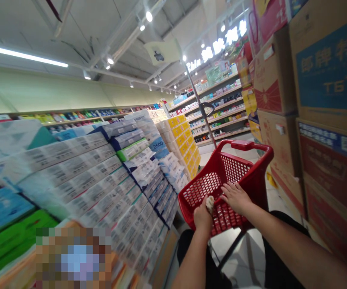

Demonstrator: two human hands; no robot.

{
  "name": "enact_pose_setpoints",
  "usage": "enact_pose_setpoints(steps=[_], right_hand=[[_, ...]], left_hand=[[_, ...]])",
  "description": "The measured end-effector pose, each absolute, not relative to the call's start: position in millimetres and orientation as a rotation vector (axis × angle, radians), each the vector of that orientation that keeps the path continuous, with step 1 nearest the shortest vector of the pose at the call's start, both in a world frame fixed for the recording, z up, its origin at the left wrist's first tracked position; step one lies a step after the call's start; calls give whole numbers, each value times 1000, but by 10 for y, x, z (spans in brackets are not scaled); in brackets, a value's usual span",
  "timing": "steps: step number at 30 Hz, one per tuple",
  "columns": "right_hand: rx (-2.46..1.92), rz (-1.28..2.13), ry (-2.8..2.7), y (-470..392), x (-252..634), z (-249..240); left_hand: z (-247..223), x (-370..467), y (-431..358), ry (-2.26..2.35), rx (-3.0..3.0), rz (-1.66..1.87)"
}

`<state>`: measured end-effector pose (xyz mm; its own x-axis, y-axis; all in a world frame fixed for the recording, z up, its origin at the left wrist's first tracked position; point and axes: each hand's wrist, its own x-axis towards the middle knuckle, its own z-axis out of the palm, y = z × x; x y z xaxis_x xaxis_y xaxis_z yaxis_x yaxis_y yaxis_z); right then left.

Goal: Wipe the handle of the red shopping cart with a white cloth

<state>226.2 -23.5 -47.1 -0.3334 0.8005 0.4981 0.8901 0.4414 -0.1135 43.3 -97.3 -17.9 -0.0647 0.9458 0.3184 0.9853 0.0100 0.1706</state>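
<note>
A red plastic shopping cart (230, 212) with a perforated basket stands in front of me. My left hand (203, 214) is closed at the basket's near rim, around a crumpled whitish thing (210, 204) that looks like a cloth or tissue. To its right, my right hand (236, 197) lies over the same rim with its fingers spread, a ring on one finger. The inside of the basket is partly hidden by my hands, and its red handle (242, 144) is at the far side.
Stacked tissue packs (101, 180) rise close on the left, with yellow-and-white packs (185, 140) beyond. Tall cardboard boxes (332, 152) line the right side. Stocked shelves (221, 108) stand at the back, with a sign pole (197, 98) before them.
</note>
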Motion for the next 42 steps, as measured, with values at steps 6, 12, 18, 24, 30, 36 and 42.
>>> enact_pose_setpoints(steps=[6, 12, 18, 24, 30, 36, 42], right_hand=[[-1453, -223, -2246, -273, 2325, -404], [-1454, -197, -2237, -301, 2364, -367], [-1517, -195, -2278, -300, 2356, -358], [-1506, -191, -2261, -289, 2337, -390], [-1490, -174, -2247, -249, 2330, -419], [-1500, -227, -2242, -268, 2303, -404], [-1487, -190, -2244, -262, 2322, -408]], left_hand=[[-198, 447, -977, -1943, -2236, -474], [-266, 486, -1041, -1899, -2254, -430], [-175, 510, -973, -2104, -2207, -466], [-191, 488, -916, -2181, -2174, -662], [-228, 434, -975, -2036, -2260, -505], [-275, 432, -955, -1950, -2251, -524], [-213, 469, -939, -2254, -2088, -529]])
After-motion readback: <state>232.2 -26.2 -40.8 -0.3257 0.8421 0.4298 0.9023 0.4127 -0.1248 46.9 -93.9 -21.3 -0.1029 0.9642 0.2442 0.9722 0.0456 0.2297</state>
